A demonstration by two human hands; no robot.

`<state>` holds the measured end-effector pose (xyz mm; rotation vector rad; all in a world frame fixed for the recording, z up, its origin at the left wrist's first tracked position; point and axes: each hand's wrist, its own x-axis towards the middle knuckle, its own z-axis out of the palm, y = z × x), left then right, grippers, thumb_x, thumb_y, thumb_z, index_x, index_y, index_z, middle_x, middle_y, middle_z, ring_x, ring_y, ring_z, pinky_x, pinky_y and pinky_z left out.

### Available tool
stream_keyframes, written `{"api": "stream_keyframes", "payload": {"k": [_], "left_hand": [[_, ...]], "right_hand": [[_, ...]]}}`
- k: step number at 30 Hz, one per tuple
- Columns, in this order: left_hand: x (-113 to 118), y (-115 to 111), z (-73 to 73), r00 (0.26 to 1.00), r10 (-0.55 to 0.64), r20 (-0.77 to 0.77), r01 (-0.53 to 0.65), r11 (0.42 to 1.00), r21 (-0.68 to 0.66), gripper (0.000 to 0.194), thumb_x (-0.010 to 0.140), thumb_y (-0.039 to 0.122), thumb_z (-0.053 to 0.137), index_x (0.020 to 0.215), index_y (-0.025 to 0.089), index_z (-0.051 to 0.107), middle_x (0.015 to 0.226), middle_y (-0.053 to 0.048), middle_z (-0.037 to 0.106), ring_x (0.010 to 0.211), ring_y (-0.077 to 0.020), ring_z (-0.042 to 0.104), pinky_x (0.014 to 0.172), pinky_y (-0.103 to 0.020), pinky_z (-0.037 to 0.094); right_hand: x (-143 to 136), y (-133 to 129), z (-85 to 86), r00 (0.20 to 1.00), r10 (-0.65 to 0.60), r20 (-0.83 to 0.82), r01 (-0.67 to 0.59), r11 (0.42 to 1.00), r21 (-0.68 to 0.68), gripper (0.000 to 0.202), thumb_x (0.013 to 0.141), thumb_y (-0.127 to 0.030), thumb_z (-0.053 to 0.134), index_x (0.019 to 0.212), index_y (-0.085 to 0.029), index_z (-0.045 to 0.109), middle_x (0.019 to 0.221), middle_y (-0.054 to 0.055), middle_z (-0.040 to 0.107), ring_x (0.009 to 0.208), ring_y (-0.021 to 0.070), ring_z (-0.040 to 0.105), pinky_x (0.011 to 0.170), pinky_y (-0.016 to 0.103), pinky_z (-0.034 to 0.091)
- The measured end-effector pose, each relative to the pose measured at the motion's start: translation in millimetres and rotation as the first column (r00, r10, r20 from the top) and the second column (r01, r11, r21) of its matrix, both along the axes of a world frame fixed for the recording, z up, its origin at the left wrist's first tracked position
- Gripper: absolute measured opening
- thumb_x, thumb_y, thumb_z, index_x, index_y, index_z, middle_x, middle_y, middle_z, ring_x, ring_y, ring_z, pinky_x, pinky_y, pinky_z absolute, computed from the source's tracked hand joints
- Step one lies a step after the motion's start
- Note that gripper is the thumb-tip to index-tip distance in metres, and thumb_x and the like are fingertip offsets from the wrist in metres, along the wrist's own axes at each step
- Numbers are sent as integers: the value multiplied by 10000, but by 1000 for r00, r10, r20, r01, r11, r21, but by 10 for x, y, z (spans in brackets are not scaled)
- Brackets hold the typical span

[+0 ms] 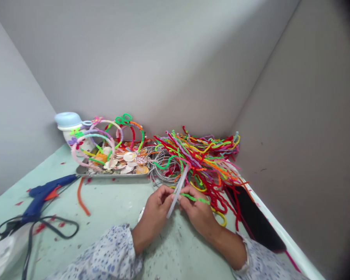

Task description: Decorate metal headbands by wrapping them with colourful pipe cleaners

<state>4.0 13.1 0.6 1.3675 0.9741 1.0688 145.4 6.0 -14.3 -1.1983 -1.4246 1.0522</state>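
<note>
Near the middle of the table, my left hand (pixel 156 208) is pinched around a translucent white stick (pixel 178 191), which slants up and to the right between my hands. My right hand (pixel 198 210) pinches a twisted green pipe cleaner (pixel 195 198), whose loose end points right over the back of the hand. The fingertips of both hands nearly meet at the stick. Just beyond them lie coils of grey wire (pixel 165 167) and a large heap of coloured pipe cleaners (pixel 198 151).
A metal tray (pixel 119 175) holds shells and fuzzy headbands (pixel 95 136), with a blue-capped bottle (pixel 71 126) behind. A blue glue gun (pixel 39 196) with its cord lies left. An orange strip (pixel 81 197) is nearby. A black flat object (pixel 258 221) lies along the right edge.
</note>
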Motion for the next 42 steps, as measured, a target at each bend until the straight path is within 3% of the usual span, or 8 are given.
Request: {"api": "stream_keyframes", "payload": {"k": [5,11,16,20,26,37,42], "left_hand": [[-4,31,-97,1000,13,-25,-13,1000,-11,110,813,252,528,777,149,536,669,15,548,605,-113,478,569,-220,384],[3,35,-87,996,25,-84,-26,1000,-9,107,812,250,522,792,148,546,676,13,553,613,-115,484,576,-223,388],[-2,20,-109,994,53,-98,-52,999,7,97,806,243,526,770,156,550,667,18,550,617,-116,487,588,-220,393],[-11,19,-140,993,62,-100,-62,998,6,83,795,230,530,773,156,561,679,9,574,627,-124,505,591,-223,397],[-32,52,-104,999,26,-46,-26,1000,-4,122,785,248,528,748,144,580,635,2,578,590,-128,496,562,-228,385],[-12,44,-82,1000,-18,2,19,997,-70,151,770,273,562,708,137,590,616,-3,579,560,-120,482,537,-223,370],[-29,49,-30,998,-57,8,57,998,-27,204,792,331,559,758,136,608,643,-5,585,579,-119,486,550,-219,372]], "right_hand": [[18,7,-7,998,-15,54,10,997,80,117,822,-279,550,783,-181,598,646,-22,530,581,121,492,538,224,395],[26,4,3,997,-4,75,-1,998,67,101,816,-259,555,819,-182,620,750,6,598,631,131,535,559,231,414],[23,1,13,995,-11,96,5,998,60,76,788,-235,587,818,-173,620,624,-18,568,576,134,535,539,235,421],[4,14,8,998,6,62,-10,998,64,82,767,-221,606,827,-166,620,593,-29,539,547,128,516,515,231,419],[8,15,-6,997,71,9,-72,996,55,135,839,-284,535,866,-167,598,632,-12,569,560,128,529,525,234,423],[-4,53,-44,995,54,-80,-54,999,10,140,819,-311,570,794,-173,572,643,-16,561,561,121,534,534,231,434],[10,48,27,974,28,-223,-32,999,-14,191,810,-346,587,888,-173,558,714,-14,567,559,96,508,512,205,403]]}}
